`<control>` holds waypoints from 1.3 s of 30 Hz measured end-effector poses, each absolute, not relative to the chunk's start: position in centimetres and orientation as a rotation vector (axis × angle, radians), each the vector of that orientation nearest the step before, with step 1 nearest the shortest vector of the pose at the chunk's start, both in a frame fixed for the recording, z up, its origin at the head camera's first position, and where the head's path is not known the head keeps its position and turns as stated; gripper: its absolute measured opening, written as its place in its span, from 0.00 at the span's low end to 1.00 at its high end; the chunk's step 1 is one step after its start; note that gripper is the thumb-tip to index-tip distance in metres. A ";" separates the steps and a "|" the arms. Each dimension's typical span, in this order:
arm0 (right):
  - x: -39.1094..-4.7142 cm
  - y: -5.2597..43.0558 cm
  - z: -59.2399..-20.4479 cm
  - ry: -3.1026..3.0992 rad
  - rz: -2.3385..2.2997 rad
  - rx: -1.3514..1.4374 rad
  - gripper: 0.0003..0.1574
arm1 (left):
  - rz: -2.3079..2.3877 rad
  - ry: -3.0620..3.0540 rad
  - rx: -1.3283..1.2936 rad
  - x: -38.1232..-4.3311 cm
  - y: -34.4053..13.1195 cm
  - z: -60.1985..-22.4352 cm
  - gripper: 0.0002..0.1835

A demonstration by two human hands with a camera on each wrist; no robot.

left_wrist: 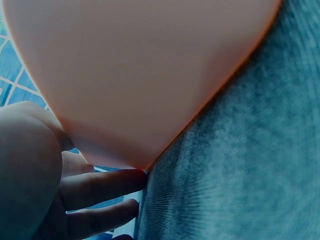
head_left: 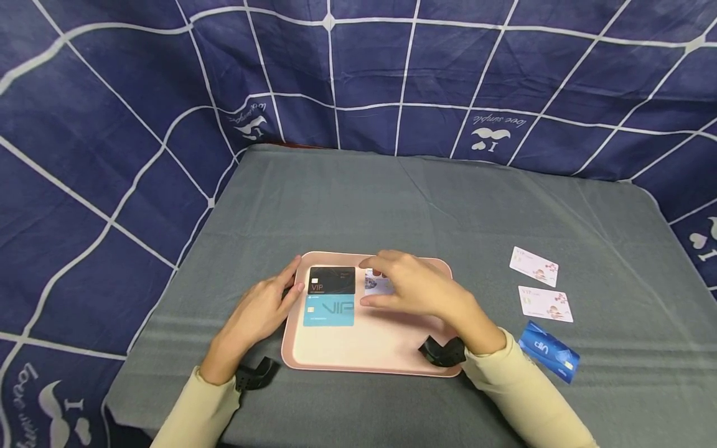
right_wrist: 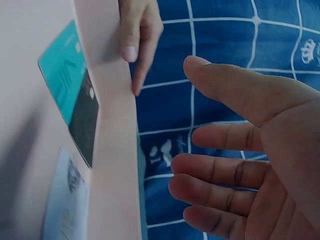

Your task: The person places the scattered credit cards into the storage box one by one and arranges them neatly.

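Observation:
A pink tray lies on the grey cloth. Along its left rim rests my left hand, fingers fairly straight against the edge; in the left wrist view those fingers lie beside a tray corner. Inside the tray, a black VIP card sits directly above a light blue VIP card. To their right is a silvery VIP card, partly hidden under my right hand. That hand hovers over the tray with thumb and fingers spread, nothing between them in the right wrist view.
Right of the tray, two pale pink VIP cards with red floral prints lie one below the other. A dark blue VIP card lies tilted below them, beside my right sleeve. Navy checked cloth hangs behind and left of the table.

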State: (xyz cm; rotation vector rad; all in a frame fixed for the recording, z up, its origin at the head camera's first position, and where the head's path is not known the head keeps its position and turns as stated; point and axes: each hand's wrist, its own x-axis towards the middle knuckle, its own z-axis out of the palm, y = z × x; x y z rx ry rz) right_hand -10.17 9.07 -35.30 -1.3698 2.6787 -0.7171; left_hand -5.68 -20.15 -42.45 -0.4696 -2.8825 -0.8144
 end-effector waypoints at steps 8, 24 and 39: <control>-10.4 11.1 -34.7 2.754 -0.734 -1.250 0.31 | -0.817 -2.888 -0.467 -5.8 -20.1 -42.4 0.29; -12.1 14.6 -34.4 2.811 -0.822 -1.175 0.30 | -0.820 -2.892 -0.462 -5.8 -20.2 -42.3 0.29; -12.9 18.5 -33.6 2.932 -0.822 -1.056 0.31 | -0.808 -2.900 -0.470 -5.7 -20.0 -42.4 0.29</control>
